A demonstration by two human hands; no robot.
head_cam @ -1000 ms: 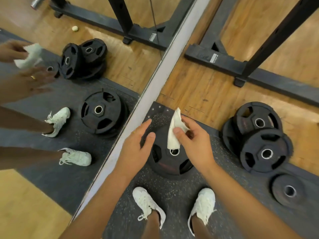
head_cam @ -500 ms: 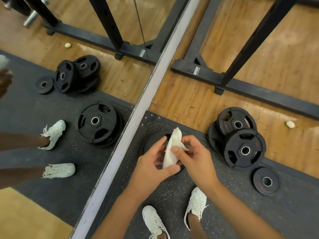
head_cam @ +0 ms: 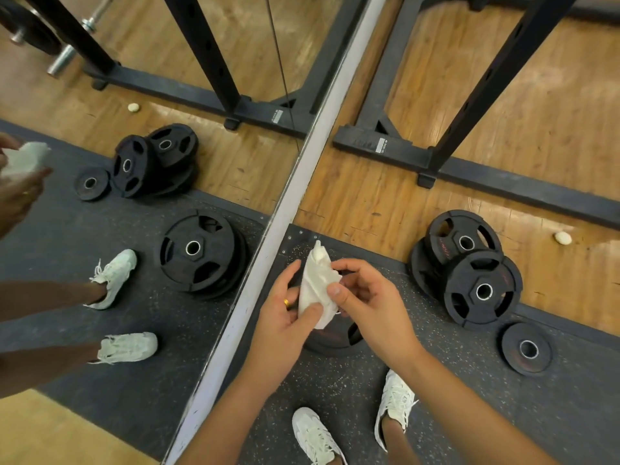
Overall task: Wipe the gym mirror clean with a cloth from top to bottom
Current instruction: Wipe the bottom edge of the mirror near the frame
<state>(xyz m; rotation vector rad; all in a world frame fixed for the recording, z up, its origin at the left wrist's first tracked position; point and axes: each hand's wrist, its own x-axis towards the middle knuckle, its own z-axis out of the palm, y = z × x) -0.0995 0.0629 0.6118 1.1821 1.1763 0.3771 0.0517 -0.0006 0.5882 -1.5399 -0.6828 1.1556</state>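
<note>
Left hand (head_cam: 285, 318) and right hand (head_cam: 372, 303) meet just below the middle of the view, both grasping the white cloth (head_cam: 317, 283). The cloth stands bunched between them, its narrow tip pointing toward 12 o'clock above the fingers. The left hand's thumb presses across the lower part of the cloth while its fingers lie behind it; a gold ring (head_cam: 286, 302) shows on one finger. The right hand pinches the cloth's 3 o'clock edge under its thumb, with its fingers curled behind. From the left hand the cloth lies at 2 o'clock, from the right hand at 10 o'clock, touching both.

The mirror (head_cam: 235, 156) fills the 9 o'clock half of the view, and the cloth is held apart from the glass. The mirror's pale frame strip (head_cam: 292, 203) runs slantwise from 7 o'clock up to 1 o'clock, just beside the left hand.

Beneath the hands a black weight plate (head_cam: 335, 337) lies on the speckled rubber mat (head_cam: 469, 397). At 3 o'clock from the right hand sits a stack of weight plates (head_cam: 469, 273), and a small plate (head_cam: 528, 349) lies at 4 o'clock. White shoes (head_cam: 315, 437) stand at 6 o'clock.
</note>
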